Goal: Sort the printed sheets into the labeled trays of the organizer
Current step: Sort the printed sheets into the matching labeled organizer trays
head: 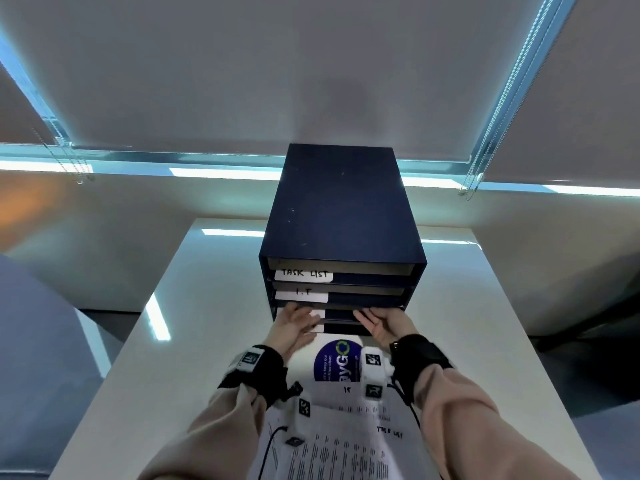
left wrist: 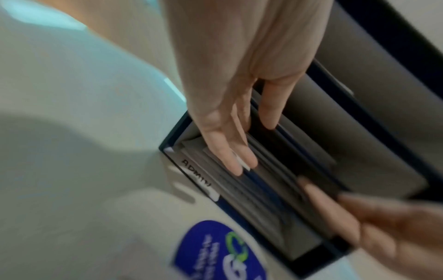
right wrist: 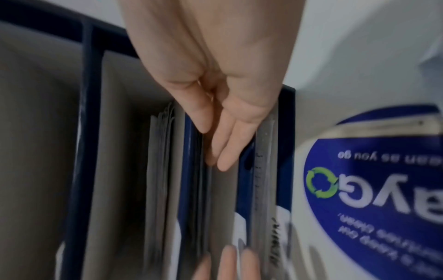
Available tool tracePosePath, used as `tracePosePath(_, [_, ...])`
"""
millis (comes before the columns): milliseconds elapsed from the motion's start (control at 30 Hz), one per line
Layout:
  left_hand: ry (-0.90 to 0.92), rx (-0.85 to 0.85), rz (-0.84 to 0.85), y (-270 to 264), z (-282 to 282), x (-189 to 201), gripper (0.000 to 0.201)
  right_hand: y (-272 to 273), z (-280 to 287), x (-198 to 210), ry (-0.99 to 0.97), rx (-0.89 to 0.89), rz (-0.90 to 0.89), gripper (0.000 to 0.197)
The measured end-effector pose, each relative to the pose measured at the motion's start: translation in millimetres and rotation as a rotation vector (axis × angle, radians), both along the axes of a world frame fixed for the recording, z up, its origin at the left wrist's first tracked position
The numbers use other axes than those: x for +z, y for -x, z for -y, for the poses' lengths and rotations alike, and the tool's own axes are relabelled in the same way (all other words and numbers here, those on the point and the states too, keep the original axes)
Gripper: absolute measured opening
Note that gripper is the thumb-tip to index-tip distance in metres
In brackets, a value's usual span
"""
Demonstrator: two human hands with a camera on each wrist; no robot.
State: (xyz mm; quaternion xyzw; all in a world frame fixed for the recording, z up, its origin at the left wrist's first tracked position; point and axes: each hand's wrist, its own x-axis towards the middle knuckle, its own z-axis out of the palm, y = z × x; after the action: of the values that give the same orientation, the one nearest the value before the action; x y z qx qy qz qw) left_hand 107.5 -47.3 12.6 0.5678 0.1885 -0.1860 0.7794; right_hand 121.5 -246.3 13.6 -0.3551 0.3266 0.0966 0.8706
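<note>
A dark blue organizer [head: 341, 209] stands on the white table, its stacked trays labelled TASK LIST [head: 304, 274] and I.T [head: 301, 293] from the top. The lowest label reads ADMIN [left wrist: 196, 176]. My left hand [head: 296, 322] and right hand [head: 379, 323] are both at the front of the third tray, fingers straight against its edge and the sheets [left wrist: 258, 189] stacked there. Neither hand grips anything. Loose printed sheets lie between my forearms: one with a blue round logo [head: 334, 362] on top, and text sheets [head: 343, 448] below it. The wrist views are blurred.
The table [head: 207, 306] reaches bare to both sides of the organizer. Behind it is a window with lowered blinds and hanging bead chains [head: 474, 181]. Cables run from my wrist cameras over the loose sheets.
</note>
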Motion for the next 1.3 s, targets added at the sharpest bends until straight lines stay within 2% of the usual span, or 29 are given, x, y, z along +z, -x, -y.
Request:
tracePosePath(100, [-0.362, -0.262, 0.12, 26.0, -5.5, -3.7, 0.015, 19.7, -2.0, -1.2, 0.149, 0.22, 0.031, 0.019])
tracePosePath(167, [-0.646, -0.508, 0.235, 50.2, -12.3, -16.9, 0.005, 46.9, 3.1, -9.1, 0.29, 0.344, 0.022, 0.021])
tracePosePath(300, [-1.192, -0.949, 0.369, 98.9, -21.3, -44.9, 0.038, 108.5, 23.5, -34.4, 0.5, 0.383, -0.044, 0.02])
tracePosePath(367, [-1.358, -1.026, 0.397, 112.6, -24.9, -51.2, 0.047, 134.4, 35.4, -47.8, 0.608, 0.371, -0.096, 0.02])
tracePosePath(400, [-1.372, -1.021, 0.395, 116.0, -26.6, -53.6, 0.042, 145.9, 40.3, -51.2, 0.651, 0.381, -0.114, 0.02])
tracePosePath(467, [-1.327, -0.97, 0.396, 120.4, -26.0, -48.0, 0.02, 167.4, 47.7, -52.2, 0.677, 0.403, -0.123, 0.019])
tracePosePath(500, [-1.221, -0.896, 0.36, 122.8, -26.9, -43.0, 0.012, 177.1, 49.7, -50.3, 0.661, 0.405, -0.12, 0.021])
tracePosePath(600, [-0.701, -0.588, 0.273, 128.2, -33.7, -30.1, 0.015, 199.9, 50.8, -40.2, 0.552, 0.39, -0.108, 0.024])
tracePosePath(633, [-0.577, -0.497, 0.23, 131.0, -35.4, -21.5, 0.019, 205.3, 49.9, -36.3, 0.53, 0.399, -0.095, 0.026])
tracePosePath(700, [-0.381, -0.34, 0.146, 132.0, -35.1, -6.5, 0.051, 213.3, 48.9, -32.3, 0.503, 0.457, -0.039, 0.035])
tracePosePath(733, [-0.301, -0.264, 0.122, 132.6, -32.2, 1.7, 0.059, 217.0, 47.6, -28.6, 0.478, 0.484, -0.012, 0.034])
tracePosePath(800, [-0.251, -0.149, 0.089, 129.9, -32.3, 16.3, 0.053, 224.3, 43.6, -20.9, 0.399, 0.525, 0.025, 0.023])
tracePosePath(900, [-0.204, -0.07, 0.054, 116.9, -34.4, 24.0, 0.1, 230.7, 37.6, -14.5, 0.37, 0.579, 0.056, 0.034])
tracePosePath(933, [-0.196, -0.059, 0.057, 113.2, -36.1, 24.2, 0.098, 231.5, 37.0, -12.8, 0.365, 0.588, 0.075, 0.036])
tracePosePath(1000, [-0.209, -0.033, 0.053, 108.1, -39.8, 22.5, 0.074, 233.1, 36.5, -8.6, 0.328, 0.581, 0.096, 0.036])
tracePosePath(1033, [-0.214, -0.024, 0.043, 103.8, -43.8, 16.2, 0.075, 233.3, 34.9, -6.1, 0.323, 0.584, 0.099, 0.035])
tracePosePath(1100, [-0.225, -0.05, 0.045, 96.6, -50.3, 2.9, 0.107, 233.1, 34.1, -4.8, 0.318, 0.583, 0.121, 0.033])
tracePosePath(1133, [-0.22, -0.05, 0.047, 83.8, -57.9, -26.1, 0.122, 233.1, 33.4, -2.6, 0.321, 0.579, 0.13, 0.033])
tracePosePath(1167, [-0.214, -0.062, 0.034, 72.1, -64.7, -48.9, 0.128, 233.0, 33.1, 0.6, 0.316, 0.578, 0.129, 0.032])
tracePosePath(1233, [-0.192, -0.062, 0.018, 72.6, -66.2, -44.2, 0.123, 231.7, 33.2, 1.9, 0.306, 0.567, 0.119, 0.032])
tracePosePath(1300, [-0.191, -0.017, 0.016, 77.7, -61.3, -22.1, 0.113, 231.1, 31.6, 3.2, 0.313, 0.559, 0.115, 0.036])
